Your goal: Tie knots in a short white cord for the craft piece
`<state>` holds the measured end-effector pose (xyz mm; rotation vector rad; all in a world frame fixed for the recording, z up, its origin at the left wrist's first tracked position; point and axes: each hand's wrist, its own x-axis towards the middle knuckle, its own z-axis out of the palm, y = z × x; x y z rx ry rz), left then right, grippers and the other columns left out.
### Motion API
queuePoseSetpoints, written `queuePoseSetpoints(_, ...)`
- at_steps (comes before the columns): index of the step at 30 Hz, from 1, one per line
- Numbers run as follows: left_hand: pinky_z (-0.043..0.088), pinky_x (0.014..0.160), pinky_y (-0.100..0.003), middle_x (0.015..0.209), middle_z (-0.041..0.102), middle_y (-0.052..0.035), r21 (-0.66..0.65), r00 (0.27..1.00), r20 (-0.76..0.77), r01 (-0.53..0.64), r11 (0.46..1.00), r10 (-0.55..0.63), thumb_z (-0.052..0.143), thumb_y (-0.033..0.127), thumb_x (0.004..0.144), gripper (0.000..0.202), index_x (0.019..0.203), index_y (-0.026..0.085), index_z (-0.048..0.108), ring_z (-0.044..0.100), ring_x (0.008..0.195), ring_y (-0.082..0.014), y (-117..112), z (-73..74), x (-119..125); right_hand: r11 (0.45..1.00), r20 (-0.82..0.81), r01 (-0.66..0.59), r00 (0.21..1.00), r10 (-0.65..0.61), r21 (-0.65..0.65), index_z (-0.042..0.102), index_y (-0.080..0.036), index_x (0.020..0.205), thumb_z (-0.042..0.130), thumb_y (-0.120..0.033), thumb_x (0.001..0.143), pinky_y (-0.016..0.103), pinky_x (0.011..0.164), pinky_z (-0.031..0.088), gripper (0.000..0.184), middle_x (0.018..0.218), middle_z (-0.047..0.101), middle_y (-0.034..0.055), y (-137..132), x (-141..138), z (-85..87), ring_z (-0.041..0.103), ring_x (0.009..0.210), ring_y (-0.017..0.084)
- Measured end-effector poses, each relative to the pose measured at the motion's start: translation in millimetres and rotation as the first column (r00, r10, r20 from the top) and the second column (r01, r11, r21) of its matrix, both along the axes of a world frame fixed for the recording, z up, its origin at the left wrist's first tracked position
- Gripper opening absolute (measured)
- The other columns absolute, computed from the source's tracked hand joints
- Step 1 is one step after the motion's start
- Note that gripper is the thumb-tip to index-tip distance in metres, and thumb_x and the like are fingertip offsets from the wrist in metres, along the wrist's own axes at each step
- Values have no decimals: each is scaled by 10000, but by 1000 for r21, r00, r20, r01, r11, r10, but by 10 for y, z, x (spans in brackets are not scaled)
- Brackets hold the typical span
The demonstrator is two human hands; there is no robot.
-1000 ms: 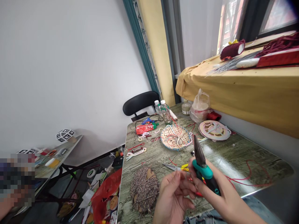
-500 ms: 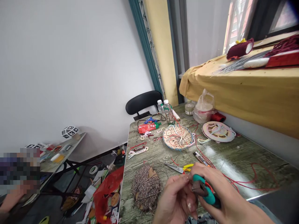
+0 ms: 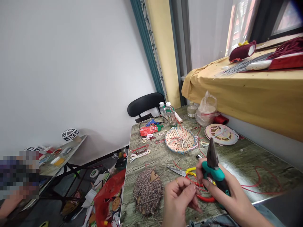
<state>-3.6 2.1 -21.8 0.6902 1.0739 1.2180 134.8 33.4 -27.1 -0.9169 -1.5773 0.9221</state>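
My right hand (image 3: 223, 189) is wrapped around pliers (image 3: 213, 160) with teal and black handles; their grey jaws point upward. To its left, my left hand (image 3: 180, 197) is closed in a pinch with thumb against fingertips; whatever is between them is too small to make out. Scissors (image 3: 177, 170) with yellow and red handles lie on the table just beyond the hands, partly hidden by them. Red cord (image 3: 253, 187) trails out to the right of my right hand. Brown and white yarn (image 3: 148, 192) wound on a card lies left of my left hand.
A woven basket (image 3: 176, 148) with cords stands mid-table, beside a pale openwork disc (image 3: 221, 134). Farther back are bottles (image 3: 170, 116), a red tube (image 3: 150, 130) and a plastic bag (image 3: 205, 110). At far left, another person's arm (image 3: 15, 197) shows near a second table (image 3: 50, 168).
The pliers have swung from lying low between my hands to pointing upward. My right hand has shifted right, away from my left hand, which stays pinched.
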Motion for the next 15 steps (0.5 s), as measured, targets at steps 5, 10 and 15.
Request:
queuePoseSetpoints(5, 395, 456, -217, 415, 501, 29, 98, 987, -132, -78, 992, 91, 774, 513, 623, 415, 531, 140, 615, 432, 405, -88, -28, 7, 59, 995, -32, 18, 999, -21, -93, 619, -225, 836, 571, -285, 801, 248, 611, 510, 85, 698, 633, -2, -66, -53, 116, 602, 651, 182)
queuePoseSetpoints(10, 390, 471, -232, 469, 508, 20, 118, 964, -242, -85, 989, 112, 749, 498, 652, 381, 568, 156, 605, 458, 444, -114, -48, -8, 83, 989, -37, 77, 996, -82, -124, 658, -211, 996, 559, -323, 818, 313, 754, 540, 233, 841, 689, 47, -101, -57, 6, 654, 785, 220)
queuePoseSetpoints(15, 369, 478, -224, 504, 532, 9, 175, 927, -343, -94, 980, 150, 729, 457, 690, 338, 574, 161, 614, 484, 482, -123, -50, -26, 52, 981, -58, 66, 995, -78, -183, 650, -204, 1088, 574, -348, 816, 375, 833, 523, 317, 952, 705, 77, -118, -58, -87, 657, 867, 250)
